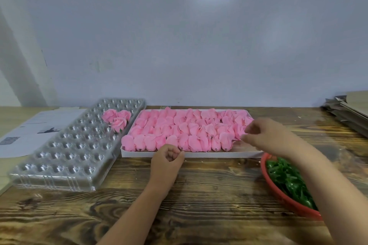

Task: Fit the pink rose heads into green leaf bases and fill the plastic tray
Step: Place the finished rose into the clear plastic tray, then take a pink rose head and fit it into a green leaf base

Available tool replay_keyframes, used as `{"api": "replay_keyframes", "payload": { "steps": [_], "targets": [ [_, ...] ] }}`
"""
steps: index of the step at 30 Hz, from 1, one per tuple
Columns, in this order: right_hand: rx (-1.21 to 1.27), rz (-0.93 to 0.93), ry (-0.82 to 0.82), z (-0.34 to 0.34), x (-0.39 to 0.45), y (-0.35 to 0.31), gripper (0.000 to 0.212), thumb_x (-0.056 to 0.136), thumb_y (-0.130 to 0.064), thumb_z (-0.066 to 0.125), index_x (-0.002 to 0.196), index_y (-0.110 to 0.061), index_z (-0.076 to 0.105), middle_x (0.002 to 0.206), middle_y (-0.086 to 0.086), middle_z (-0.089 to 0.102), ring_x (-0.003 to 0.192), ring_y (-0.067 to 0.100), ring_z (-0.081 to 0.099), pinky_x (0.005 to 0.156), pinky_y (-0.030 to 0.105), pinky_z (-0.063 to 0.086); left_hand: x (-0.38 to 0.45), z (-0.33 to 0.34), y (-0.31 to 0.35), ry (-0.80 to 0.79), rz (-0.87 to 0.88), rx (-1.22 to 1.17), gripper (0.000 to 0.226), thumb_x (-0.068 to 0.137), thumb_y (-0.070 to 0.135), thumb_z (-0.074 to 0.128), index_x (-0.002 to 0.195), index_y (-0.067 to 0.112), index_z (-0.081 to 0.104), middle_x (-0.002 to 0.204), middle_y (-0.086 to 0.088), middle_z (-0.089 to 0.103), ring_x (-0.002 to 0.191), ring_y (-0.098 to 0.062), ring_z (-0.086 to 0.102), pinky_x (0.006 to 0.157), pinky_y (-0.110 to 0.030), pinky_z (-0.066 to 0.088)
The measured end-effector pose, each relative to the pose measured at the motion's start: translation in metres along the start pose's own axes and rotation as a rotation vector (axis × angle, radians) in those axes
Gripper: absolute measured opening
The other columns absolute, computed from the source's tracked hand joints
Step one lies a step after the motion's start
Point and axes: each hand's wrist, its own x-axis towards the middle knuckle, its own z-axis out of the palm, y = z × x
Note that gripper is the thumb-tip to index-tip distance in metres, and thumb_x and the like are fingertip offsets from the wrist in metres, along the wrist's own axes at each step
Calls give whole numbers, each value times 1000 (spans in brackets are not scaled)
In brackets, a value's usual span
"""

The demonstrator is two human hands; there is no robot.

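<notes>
Filling the white box point(191, 154), pink rose heads point(179, 131) (petals ruffled); both hands' fingers curled, grip unclear.

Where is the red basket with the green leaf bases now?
The red basket sits at the table's right edge in the head view, under the right forearm, just in front of the white box of rose heads.

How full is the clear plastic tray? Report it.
Nearly empty. The plastic tray holds only three finished roses, grouped near its far right corner; every other visible cup shows bare clear plastic.

desk point(209, 195) wood-grain | on it: plastic tray point(65, 165), white box point(191, 154), red basket point(278, 195), paper sheets point(29, 131), cardboard stack point(350, 111)
</notes>
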Motion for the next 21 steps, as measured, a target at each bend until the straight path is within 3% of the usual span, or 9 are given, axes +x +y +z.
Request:
{"api": "replay_keyframes", "payload": {
  "steps": [2,4,6,9,11,15,18,21],
  "targets": [
    [34,82,-24,11,26,-6,17,88,-21,65,84,-5,66,86,10,70,74,20,64,77,37,55,0,0,0,-3,-3,-8,14,89,13,76,82,19,65,72,6,62,64,2,57,64,-18,52],
    [91,164,-49,25,48,-12,15,87,-17,64,79,-6,58,82,14,63,78,27,66,78,37,55,-1,1,1,-6,-7,-15,14,89,13,76,82,18,65,71,6,61,64,0,56,66,-25,54],
    [109,231,-64,40,65,-15,14,88,-17,65,90,-7,55,85,11,59,92,29,67,79,36,55,-1,0,1,-3,-18,-31,13,89,13,76,83,18,65,72,4,61,65,-4,56,69,-35,57],
    [64,329,-68,61,80,-9,35,92,-18,63,122,-2,53,97,10,58,98,26,59,77,30,49,-1,-1,0,2,-29,-50,13,89,14,76,84,18,65,74,2,62,68,-8,58,71,-37,56],
    [43,376,-29,71,84,0,35,92,-16,61,123,-1,53,90,8,55,94,25,55,77,30,47,-1,-2,0,2,-29,-52,13,89,15,76,84,20,65,75,3,62,69,-8,58,71,-34,56],
    [134,422,18,76,90,9,43,89,-21,67,125,-3,50,86,7,53,90,24,58,77,33,52,0,-2,1,-1,-36,-45,12,90,17,75,85,20,65,77,0,63,73,-15,59,73,-46,59],
    [191,411,16,77,93,7,44,86,-24,71,119,-5,50,82,7,56,78,21,61,72,34,56,1,-2,0,4,-35,-32,13,90,17,75,84,21,64,76,2,62,73,-13,59,72,-42,59],
    [144,417,-4,79,95,6,34,82,-21,71,100,-6,47,83,9,61,83,23,65,81,36,59,2,-2,-1,11,-37,-30,13,90,16,75,83,22,64,75,5,61,70,-7,57,69,-30,56]
  ]
}}
